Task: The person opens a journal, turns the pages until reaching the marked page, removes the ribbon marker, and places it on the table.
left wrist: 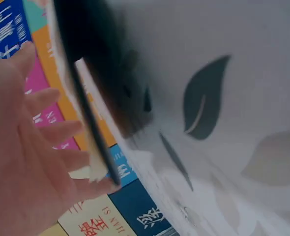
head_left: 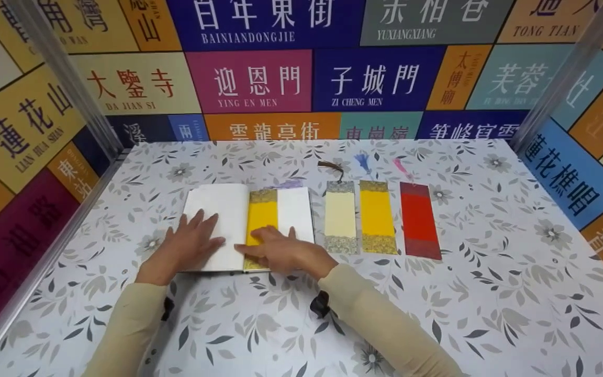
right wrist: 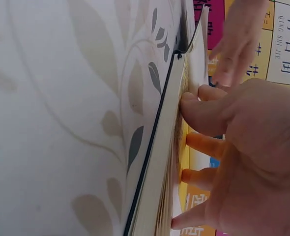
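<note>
An open book (head_left: 220,209) with blank white pages and a dark cover lies on the table. A yellow bookmark (head_left: 263,212) with patterned gold ends lies on its right-hand page beside the spine, a pale purple tassel showing past the top edge. My left hand (head_left: 190,242) rests on the left page, fingers spread. With extended fingertips my right hand (head_left: 283,248) touches the yellow bookmark and the right page; in the right wrist view the thumb (right wrist: 204,114) presses near the bookmark's lower end. The left wrist view shows the left hand (left wrist: 32,147) beside the book's dark cover edge (left wrist: 93,118).
Right of the book lie a cream bookmark (head_left: 340,214) with a brown tassel, another yellow bookmark (head_left: 377,217) with a blue tassel, and a red bookmark (head_left: 420,217) with a pink tassel. The leaf-patterned table (head_left: 259,324) meets walls of coloured signs (head_left: 249,81).
</note>
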Motion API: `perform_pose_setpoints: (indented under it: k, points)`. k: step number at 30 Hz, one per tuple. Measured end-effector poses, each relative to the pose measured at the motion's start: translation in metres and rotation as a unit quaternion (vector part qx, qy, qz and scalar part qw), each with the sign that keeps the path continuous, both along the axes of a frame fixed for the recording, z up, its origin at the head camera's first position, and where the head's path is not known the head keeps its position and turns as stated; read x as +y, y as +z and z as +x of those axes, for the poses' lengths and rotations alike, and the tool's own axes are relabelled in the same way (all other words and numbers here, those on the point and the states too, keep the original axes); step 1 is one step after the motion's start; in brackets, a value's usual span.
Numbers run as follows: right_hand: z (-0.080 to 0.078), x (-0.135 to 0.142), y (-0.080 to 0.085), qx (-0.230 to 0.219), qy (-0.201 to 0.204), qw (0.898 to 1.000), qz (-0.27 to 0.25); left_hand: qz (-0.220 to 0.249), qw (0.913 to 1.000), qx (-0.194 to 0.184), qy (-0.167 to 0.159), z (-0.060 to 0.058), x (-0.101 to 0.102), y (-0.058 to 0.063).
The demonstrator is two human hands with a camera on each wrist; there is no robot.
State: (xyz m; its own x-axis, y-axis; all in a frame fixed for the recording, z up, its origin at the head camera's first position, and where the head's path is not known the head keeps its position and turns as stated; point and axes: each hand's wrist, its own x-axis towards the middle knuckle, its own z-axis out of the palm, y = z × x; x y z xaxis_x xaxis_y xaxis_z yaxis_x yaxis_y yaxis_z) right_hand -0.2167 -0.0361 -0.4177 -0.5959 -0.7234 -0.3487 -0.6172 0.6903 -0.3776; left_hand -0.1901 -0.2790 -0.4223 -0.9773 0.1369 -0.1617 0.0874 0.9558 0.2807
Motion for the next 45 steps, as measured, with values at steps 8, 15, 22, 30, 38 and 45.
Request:
perform_pose_setpoints:
  k: [8, 15, 22, 30, 38, 45]
  points:
    - [-0.001, 0.0, -0.001, 0.016, 0.008, 1.0, 0.001, -0.039, 0.995, -0.09, -0.017, -0.003, -0.001, -0.009]
    - [-0.011, 0.003, 0.002, -0.031, 0.001, 0.995, -0.095, -0.042, 0.9896, -0.137, -0.001, -0.005, -0.003, -0.003]
    - [-0.028, 0.01, 0.01, -0.064, -0.052, 0.978, -0.193, -0.05, 0.9852, -0.163, 0.015, -0.007, 0.001, 0.0]
    - [-0.039, 0.005, 0.009, -0.151, -0.301, 0.901, -0.272, -0.034, 0.9863, -0.16, 0.017, -0.005, 0.004, -0.001]
    - [-0.041, -0.005, -0.009, -0.139, -0.41, 0.87, -0.238, -0.041, 0.9849, -0.166, 0.03, -0.004, 0.007, -0.004]
    - [-0.037, -0.018, -0.007, -0.069, -0.408, 0.901, -0.134, -0.041, 0.9866, -0.155, 0.029, -0.01, 0.006, -0.004]
